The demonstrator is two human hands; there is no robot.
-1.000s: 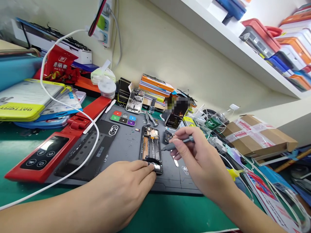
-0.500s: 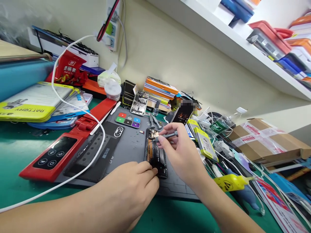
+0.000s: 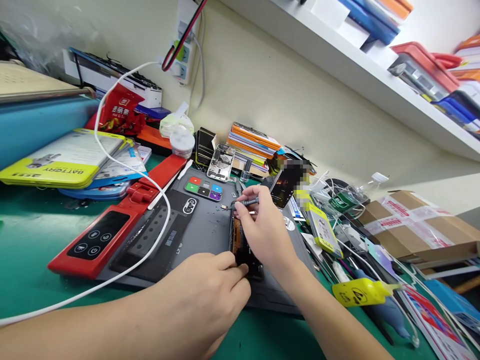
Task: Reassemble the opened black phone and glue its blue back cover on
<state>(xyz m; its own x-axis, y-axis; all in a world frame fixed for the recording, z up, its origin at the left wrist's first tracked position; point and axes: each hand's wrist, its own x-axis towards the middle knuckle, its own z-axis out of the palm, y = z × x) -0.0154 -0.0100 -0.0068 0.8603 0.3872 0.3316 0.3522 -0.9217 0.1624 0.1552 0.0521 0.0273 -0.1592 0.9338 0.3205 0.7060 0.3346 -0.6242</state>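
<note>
Now the slim grey tool has moved off the inside of the opened phone and points past its upper end, its tip close to a tiny loose part on the dark mat. So the work, as I judge it, has shifted from the phone's insides to the bit of mat beside it. The right hand is closed in a pinch, thumb and fingertips around the tool's shaft. The left hand has its fingers curled together at the phone's lower end; whether they grip it or merely press, I can't tell. The phone lies on the mat between the two hands. A second earlier, the tip was over the battery, then nearer the phone's top; the left hand was at that same lower end throughout, and the wearer's view has swung leftwards.
</note>
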